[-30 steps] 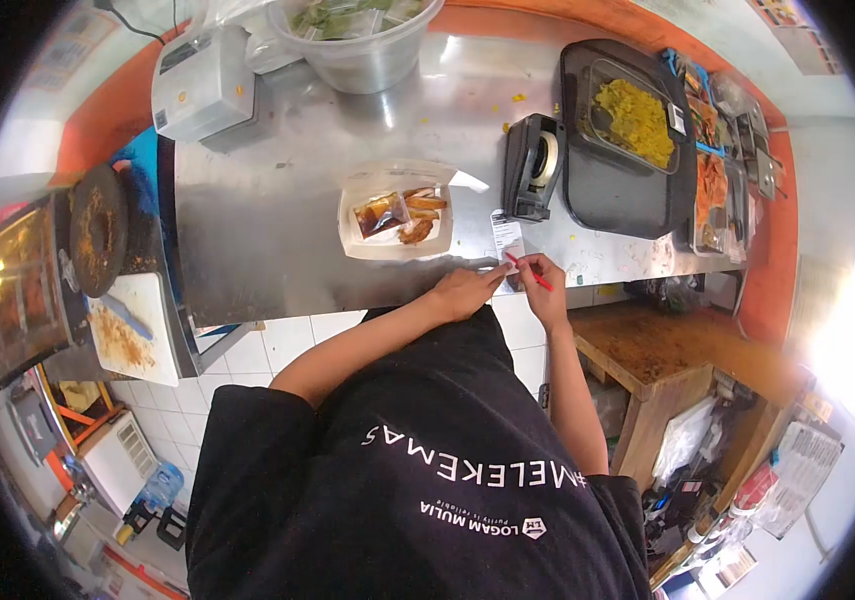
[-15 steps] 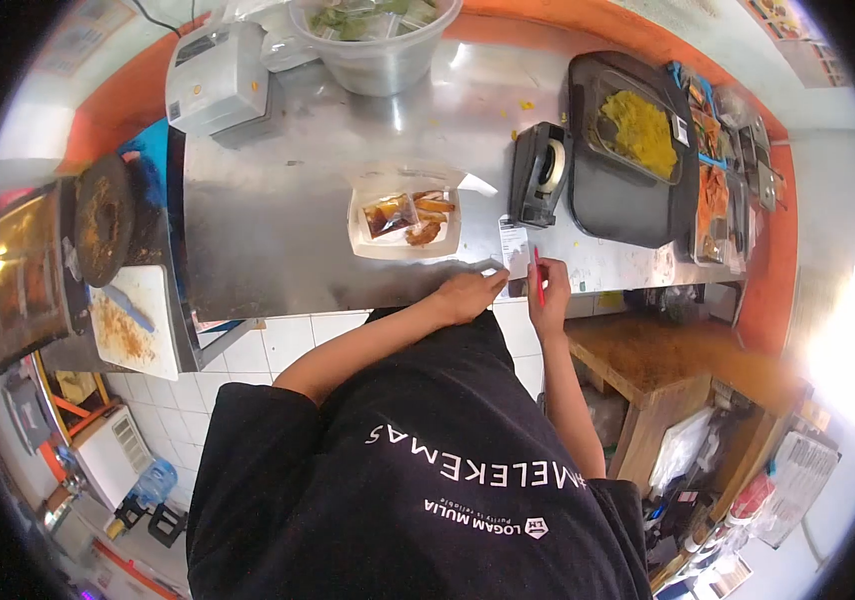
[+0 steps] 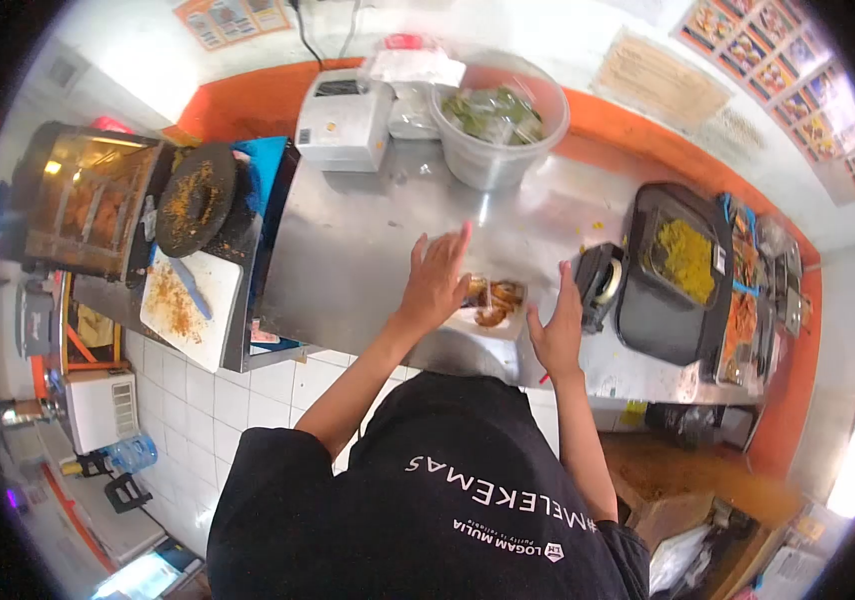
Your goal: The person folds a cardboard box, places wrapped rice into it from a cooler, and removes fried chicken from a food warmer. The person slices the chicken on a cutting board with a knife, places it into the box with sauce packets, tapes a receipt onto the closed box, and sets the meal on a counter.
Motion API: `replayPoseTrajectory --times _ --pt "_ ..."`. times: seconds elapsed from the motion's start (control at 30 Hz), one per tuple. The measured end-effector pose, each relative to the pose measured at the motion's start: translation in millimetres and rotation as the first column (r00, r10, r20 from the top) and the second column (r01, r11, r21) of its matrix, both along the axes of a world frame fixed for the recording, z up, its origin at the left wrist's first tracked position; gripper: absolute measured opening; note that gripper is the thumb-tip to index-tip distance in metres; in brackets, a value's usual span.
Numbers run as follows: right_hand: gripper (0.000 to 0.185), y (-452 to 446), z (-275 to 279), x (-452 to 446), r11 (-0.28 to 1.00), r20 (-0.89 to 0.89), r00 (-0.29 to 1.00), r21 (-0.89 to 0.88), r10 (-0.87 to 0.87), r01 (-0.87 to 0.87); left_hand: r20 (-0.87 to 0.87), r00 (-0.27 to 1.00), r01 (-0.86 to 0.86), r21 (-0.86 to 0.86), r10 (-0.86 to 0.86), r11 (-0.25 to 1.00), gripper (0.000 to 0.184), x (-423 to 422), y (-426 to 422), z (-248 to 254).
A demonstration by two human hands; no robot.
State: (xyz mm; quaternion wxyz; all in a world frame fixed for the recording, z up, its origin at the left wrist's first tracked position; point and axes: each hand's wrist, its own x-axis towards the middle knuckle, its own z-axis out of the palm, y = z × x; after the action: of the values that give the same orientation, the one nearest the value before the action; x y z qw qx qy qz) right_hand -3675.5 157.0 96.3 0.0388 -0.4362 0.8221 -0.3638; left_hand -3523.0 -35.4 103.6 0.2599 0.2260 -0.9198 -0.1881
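A white paper food box (image 3: 488,325) stands with its lid up on the steel counter, holding brown fried pieces (image 3: 498,303) and a small clear packet. My left hand (image 3: 436,278) is open above the box's left side, fingers spread and partly covering it. Beside the box's right edge is my right hand (image 3: 560,328), also open, with thumb and fingers apart. A bit of a red pen (image 3: 546,379) shows below the right hand; whether it is touched I cannot tell. The printed paper slip is not visible now.
A black tape dispenser (image 3: 603,285) is just right of my right hand, by a black tray (image 3: 663,325) with a tub of yellow food (image 3: 686,260). A clear bowl of greens (image 3: 498,160) and a white printer (image 3: 345,125) stand behind. A knife (image 3: 191,287) lies on the cutting board (image 3: 228,315) at left.
My hands have left the slip and pen at the counter's edge and moved up to either side of the food box, fingers opened. The head view has shifted, with more wall showing.
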Motion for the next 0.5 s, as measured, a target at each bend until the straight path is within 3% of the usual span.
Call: replayPoseTrajectory --times 0.03,0.1,0.13,0.17,0.2,0.27,0.3,0.33,0.4,0.5 --pt "0.08 -11.4 6.7 -3.1 0.999 0.065 0.997 -0.003 0.039 -0.039 0.041 0.999 0.024 -0.009 -0.024 1.0 0.085 3.9 -3.6 5.4" --pt "0.087 -10.1 -4.7 -9.4 0.959 0.305 0.936 0.161 0.178 -0.234 0.23 0.967 0.086 0.093 -0.106 0.992 0.071 17.3 -3.0 5.8" --pt "0.086 -3.9 -7.9 -4.7 0.905 0.044 0.946 0.28 0.322 -0.321 0.318 0.93 0.13 0.185 -0.184 0.974 0.067 26.3 -5.6 -9.2" --pt "0.088 9.6 -56.7 -2.8 0.87 -0.058 0.93 0.38 0.362 -0.314 0.33 0.929 0.123 0.153 -0.168 0.98 0.066 36.3 0.4 -21.6" --pt "0.096 15.1 -69.2 3.9 0.854 0.024 0.91 0.336 0.414 -0.397 0.342 0.927 0.121 0.12 -0.155 0.985 0.066 46.2 8.6 -37.5" --pt "0.117 24.0 -106.4 23.9 0.869 0.092 0.923 0.315 0.373 -0.382 0.392 0.906 0.075 0.225 -0.161 0.971 0.084 59.7 16.8 -84.6" --pt "0.122 19.2 -105.0 30.6 0.874 0.165 0.919 0.29 0.357 -0.391 0.15 0.957 0.164 0.424 -0.248 0.891 0.096 59.8 15.5 -93.6" --pt "0.128 12.2 -110.1 29.7 0.888 0.215 0.896 0.173 0.388 -0.426 0.014 0.968 0.207 0.517 -0.251 0.831 0.101 58.7 19.8 -109.8" --pt "0.115 7.1 -117.1 29.4 0.938 0.345 0.885 0.036 0.313 -0.345 0.089 0.967 0.186 0.397 -0.239 0.899 0.094 58.5 21.4 -126.2" --pt "0.096 9.2 -107.9 23.4 0.958 0.383 0.88 -0.059 0.281 -0.28 0.015 0.967 0.225 0.413 -0.254 0.883 0.085 56.4 19.4 -94.1"
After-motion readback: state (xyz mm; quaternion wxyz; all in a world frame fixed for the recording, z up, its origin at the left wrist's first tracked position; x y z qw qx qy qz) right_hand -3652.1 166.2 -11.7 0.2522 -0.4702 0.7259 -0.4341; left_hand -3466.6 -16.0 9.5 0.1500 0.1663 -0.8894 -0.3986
